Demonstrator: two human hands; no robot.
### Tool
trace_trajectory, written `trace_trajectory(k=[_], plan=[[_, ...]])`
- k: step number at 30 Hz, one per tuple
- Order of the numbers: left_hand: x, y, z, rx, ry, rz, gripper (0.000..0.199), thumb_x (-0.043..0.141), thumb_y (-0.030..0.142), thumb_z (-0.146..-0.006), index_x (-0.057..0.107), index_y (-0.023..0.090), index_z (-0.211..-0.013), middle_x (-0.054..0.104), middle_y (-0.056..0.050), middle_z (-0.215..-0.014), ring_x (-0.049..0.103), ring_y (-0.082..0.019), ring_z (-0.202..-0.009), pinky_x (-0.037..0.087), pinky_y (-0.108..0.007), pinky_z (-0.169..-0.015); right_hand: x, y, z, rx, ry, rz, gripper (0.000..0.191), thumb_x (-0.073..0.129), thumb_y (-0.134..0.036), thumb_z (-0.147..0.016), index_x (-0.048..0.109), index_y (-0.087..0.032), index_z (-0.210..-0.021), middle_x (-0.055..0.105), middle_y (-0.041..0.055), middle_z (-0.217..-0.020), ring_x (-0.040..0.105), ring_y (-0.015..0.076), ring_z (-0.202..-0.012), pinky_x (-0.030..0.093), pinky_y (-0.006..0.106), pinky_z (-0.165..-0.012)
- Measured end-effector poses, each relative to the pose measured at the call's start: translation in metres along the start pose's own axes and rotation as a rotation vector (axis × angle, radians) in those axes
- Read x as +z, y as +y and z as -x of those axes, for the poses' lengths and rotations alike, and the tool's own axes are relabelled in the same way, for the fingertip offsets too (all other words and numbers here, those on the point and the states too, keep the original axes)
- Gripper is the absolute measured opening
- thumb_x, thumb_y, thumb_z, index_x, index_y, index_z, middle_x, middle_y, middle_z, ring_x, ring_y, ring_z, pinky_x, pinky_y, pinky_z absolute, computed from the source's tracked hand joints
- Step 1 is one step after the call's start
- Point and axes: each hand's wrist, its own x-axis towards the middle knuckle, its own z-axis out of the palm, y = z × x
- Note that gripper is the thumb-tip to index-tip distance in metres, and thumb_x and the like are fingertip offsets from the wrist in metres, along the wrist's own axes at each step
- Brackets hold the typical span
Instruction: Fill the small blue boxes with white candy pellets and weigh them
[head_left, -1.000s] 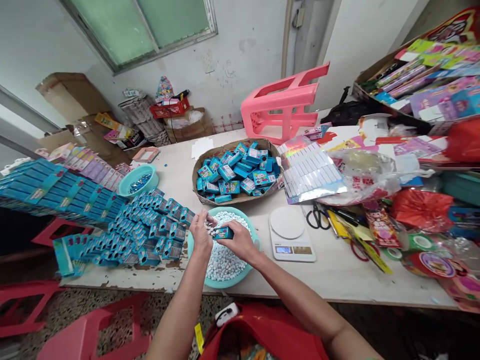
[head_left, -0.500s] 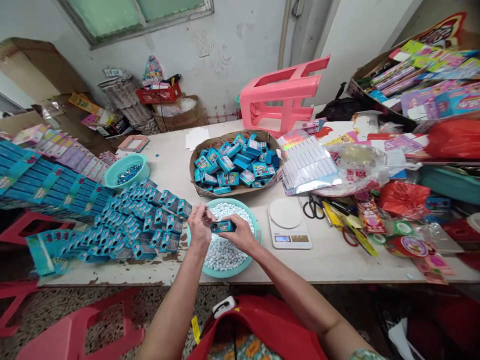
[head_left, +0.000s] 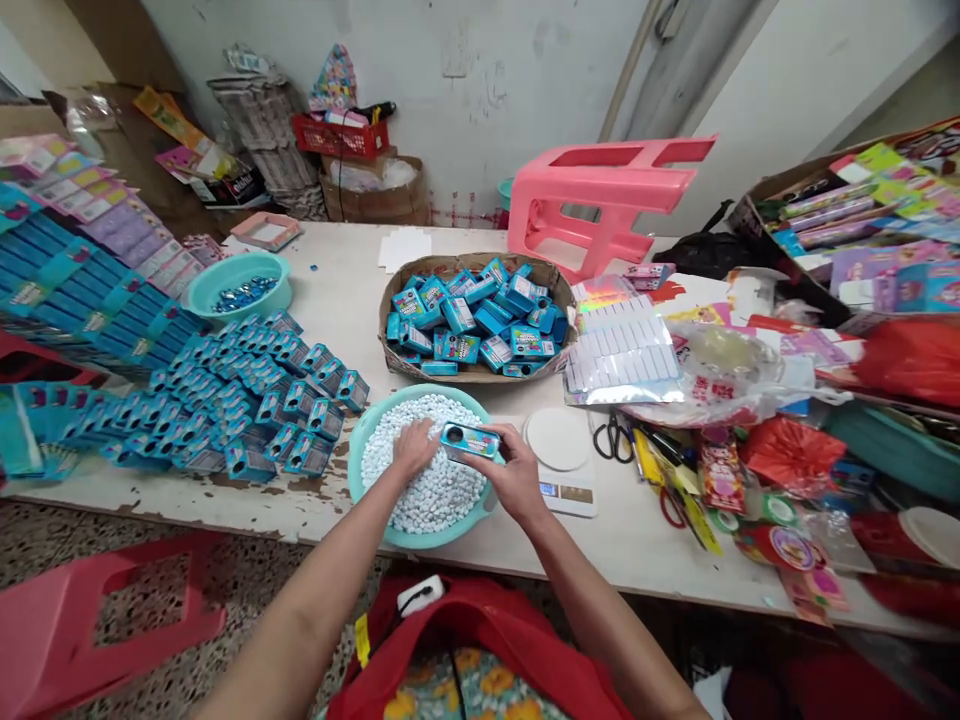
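Observation:
My right hand [head_left: 517, 472] holds a small blue printed box [head_left: 470, 441] between thumb and fingers, with the round dark hole in its end turned up. Below and left of that box, my left hand [head_left: 415, 447] is down in the small white candies [head_left: 442, 500], its fingers curled together and their tips partly hidden among them. The candies fill a turquoise plastic bowl [head_left: 357, 470] at the table's front edge. Behind the bowl, a cut-down cardboard box [head_left: 480, 376] is heaped with similar blue boxes [head_left: 457, 347].
Rows of blue boxes with open holes [head_left: 255, 390] stand at left, near a turquoise bowl of shiny blue pieces [head_left: 196, 300]. A white digital scale [head_left: 559, 440] is right of the candy bowl. Beyond are black scissors [head_left: 613, 438], bags and packaging. A pink stool [head_left: 600, 190] lies behind.
My left hand has gone from beside the held box down into the candies. My right hand has moved the box slightly right and up from the bowl's middle. The view has shifted.

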Motion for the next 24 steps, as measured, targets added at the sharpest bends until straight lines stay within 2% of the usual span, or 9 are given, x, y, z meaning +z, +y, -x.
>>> trace_trajectory(k=[3,6,9,11,14,16,19,22,24], plan=[[-0.002,0.001,0.003,-0.057,0.0,0.063,0.018,0.064,0.036,-0.066,0.061,0.022,-0.077,0.063,-0.008,-0.094,0.052,-0.032,-0.107,0.037,-0.04,-0.089,-0.002,0.0,-0.004,-0.005,-0.053,0.045,0.036,0.076,-0.037,-0.066,0.064,-0.022,-0.097,0.062,0.0026,-0.093,0.059,0.0198,-0.087,0.048,0.032,-0.077],[-0.006,0.004,0.007,-0.108,0.07,0.212,0.019,0.064,0.038,-0.064,0.058,0.021,-0.071,0.062,-0.007,-0.082,0.055,-0.031,-0.099,0.04,-0.035,-0.079,-0.006,0.004,-0.008,-0.021,-0.08,0.104,0.036,0.077,-0.036,-0.065,0.064,-0.023,-0.096,0.061,0.0014,-0.09,0.059,0.0191,-0.085,0.047,0.031,-0.076],[-0.011,0.013,0.015,-0.171,0.152,0.433,0.028,0.062,0.046,-0.066,0.052,0.02,-0.068,0.056,-0.003,-0.068,0.058,-0.021,-0.072,0.042,-0.029,-0.062,-0.01,0.01,-0.01,-0.047,-0.086,0.141,0.035,0.077,-0.034,-0.065,0.063,-0.022,-0.095,0.062,0.0016,-0.091,0.059,0.0196,-0.086,0.047,0.031,-0.077],[-0.017,0.023,0.021,-0.211,0.198,0.588,0.034,0.06,0.052,-0.067,0.048,0.02,-0.07,0.051,0.0,-0.062,0.051,-0.014,-0.053,0.039,-0.026,-0.05,-0.009,0.014,-0.012,-0.075,-0.107,0.166,0.034,0.077,-0.033,-0.066,0.063,-0.022,-0.095,0.062,0.002,-0.091,0.059,0.0205,-0.088,0.046,0.032,-0.078],[-0.032,0.044,0.031,-0.223,0.243,0.799,0.037,0.061,0.053,-0.066,0.047,0.019,-0.075,0.048,0.003,-0.059,0.043,-0.008,-0.042,0.035,-0.022,-0.041,0.001,0.017,-0.017,-0.105,-0.164,0.2,0.03,0.075,-0.031,-0.069,0.062,-0.022,-0.095,0.062,0.0031,-0.093,0.059,0.0214,-0.09,0.046,0.034,-0.08],[-0.043,0.059,0.035,-0.194,0.233,1.039,0.035,0.065,0.047,-0.065,0.047,0.018,-0.076,0.049,0.004,-0.059,0.044,-0.007,-0.041,0.034,-0.02,-0.04,0.012,0.017,-0.02,-0.125,-0.213,0.235,0.028,0.073,-0.029,-0.07,0.062,-0.022,-0.094,0.062,0.0036,-0.093,0.058,0.022,-0.09,0.046,0.034,-0.079],[-0.053,0.076,0.039,-0.141,0.247,1.35,0.031,0.068,0.038,-0.066,0.047,0.018,-0.076,0.055,0.002,-0.062,0.053,-0.01,-0.048,0.041,-0.021,-0.045,0.031,0.015,-0.024,-0.168,-0.272,0.278,0.026,0.072,-0.026,-0.07,0.062,-0.022,-0.094,0.062,0.0032,-0.089,0.058,0.0222,-0.087,0.045,0.034,-0.077],[-0.058,0.083,0.039,-0.102,0.332,1.392,0.028,0.067,0.035,-0.067,0.046,0.018,-0.074,0.057,0.003,-0.064,0.059,-0.013,-0.055,0.048,-0.026,-0.054,0.043,0.01,-0.027,-0.18,-0.285,0.281,0.029,0.072,-0.025,-0.069,0.062,-0.023,-0.096,0.062,0.0034,-0.09,0.058,0.0224,-0.087,0.045,0.035,-0.077],[-0.061,0.083,0.038,-0.052,0.365,1.382,0.027,0.067,0.034,-0.068,0.046,0.019,-0.075,0.055,0.005,-0.06,0.058,-0.012,-0.052,0.048,-0.026,-0.054,0.048,0.007,-0.029,-0.175,-0.283,0.274,0.032,0.073,-0.026,-0.069,0.063,-0.023,-0.098,0.062,0.0038,-0.091,0.058,0.0228,-0.088,0.046,0.035,-0.078]])
